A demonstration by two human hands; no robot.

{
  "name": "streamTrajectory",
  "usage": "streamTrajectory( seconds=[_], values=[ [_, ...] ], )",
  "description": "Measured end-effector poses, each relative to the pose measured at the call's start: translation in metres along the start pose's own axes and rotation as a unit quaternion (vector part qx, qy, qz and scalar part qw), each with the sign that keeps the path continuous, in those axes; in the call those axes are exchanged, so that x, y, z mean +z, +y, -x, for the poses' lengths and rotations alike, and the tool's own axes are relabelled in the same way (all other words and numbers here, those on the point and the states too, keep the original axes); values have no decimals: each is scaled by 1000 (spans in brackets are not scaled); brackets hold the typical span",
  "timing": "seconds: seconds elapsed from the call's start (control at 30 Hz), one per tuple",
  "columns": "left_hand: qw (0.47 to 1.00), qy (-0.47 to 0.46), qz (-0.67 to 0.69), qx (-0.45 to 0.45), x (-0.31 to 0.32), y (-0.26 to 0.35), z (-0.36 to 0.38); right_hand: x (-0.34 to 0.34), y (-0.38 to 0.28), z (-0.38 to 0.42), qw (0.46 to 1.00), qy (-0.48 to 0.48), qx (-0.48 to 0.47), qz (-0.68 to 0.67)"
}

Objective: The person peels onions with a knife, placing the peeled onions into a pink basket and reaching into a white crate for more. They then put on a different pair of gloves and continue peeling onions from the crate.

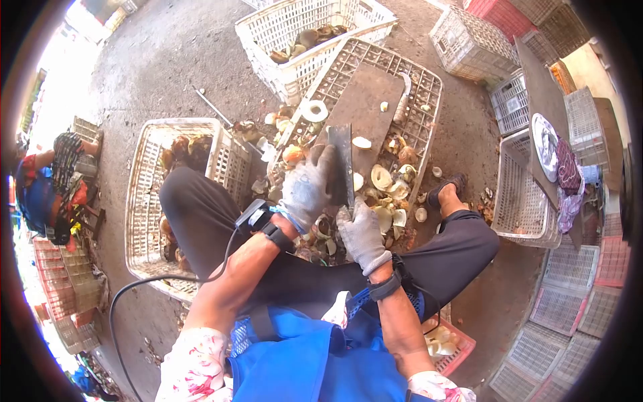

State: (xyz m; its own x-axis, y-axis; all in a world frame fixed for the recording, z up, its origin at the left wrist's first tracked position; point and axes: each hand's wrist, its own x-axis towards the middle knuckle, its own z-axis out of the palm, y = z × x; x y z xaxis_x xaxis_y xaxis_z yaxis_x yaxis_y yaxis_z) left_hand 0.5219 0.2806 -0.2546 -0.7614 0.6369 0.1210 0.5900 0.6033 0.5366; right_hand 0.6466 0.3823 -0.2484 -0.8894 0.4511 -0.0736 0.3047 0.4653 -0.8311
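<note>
My right hand (364,237), in a grey glove, is closed around the lower end of a long, dark, flat-bladed knife (341,157). The blade points away from me over the near end of a brown board (365,100). My left hand (305,191), in a stained glove, presses closed against the blade's left side; its fingertips are partly hidden. Pale cut, ring-shaped pieces (382,177) and shell-like scraps lie around the board's near end. An orange-brown round piece (293,155) sits just beyond my left hand. A curved tool with a wooden handle (402,106) rests on the board's right side.
The board lies on an upturned plastic crate (429,84). A white crate of brown pieces (137,221) stands left of my knee, another crate (268,67) behind the board. Stacked crates (469,47) line the right. A pink basket (462,355) is beside me. A person (50,181) sits far left.
</note>
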Motion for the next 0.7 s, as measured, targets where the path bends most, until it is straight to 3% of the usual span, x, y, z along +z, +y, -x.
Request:
streamTrajectory(
  seconds=[0.23,0.43,0.53,0.57,0.7],
  values=[
    [996,-21,10,90,-7,-8,-7,-10,-5,-3,998,-37,52,-11],
    [999,-5,-11,37,2,-6,-7,-9,1,-3,997,-52,51,-7],
    [994,18,45,102,-5,-5,-4,-9,1,-2,990,-65,102,-73],
    [994,9,53,91,-5,-5,-4,-9,2,-1,983,-68,129,-113],
    [997,-55,29,48,-14,1,-5,-18,-6,-5,989,-85,99,-65]
  ],
)
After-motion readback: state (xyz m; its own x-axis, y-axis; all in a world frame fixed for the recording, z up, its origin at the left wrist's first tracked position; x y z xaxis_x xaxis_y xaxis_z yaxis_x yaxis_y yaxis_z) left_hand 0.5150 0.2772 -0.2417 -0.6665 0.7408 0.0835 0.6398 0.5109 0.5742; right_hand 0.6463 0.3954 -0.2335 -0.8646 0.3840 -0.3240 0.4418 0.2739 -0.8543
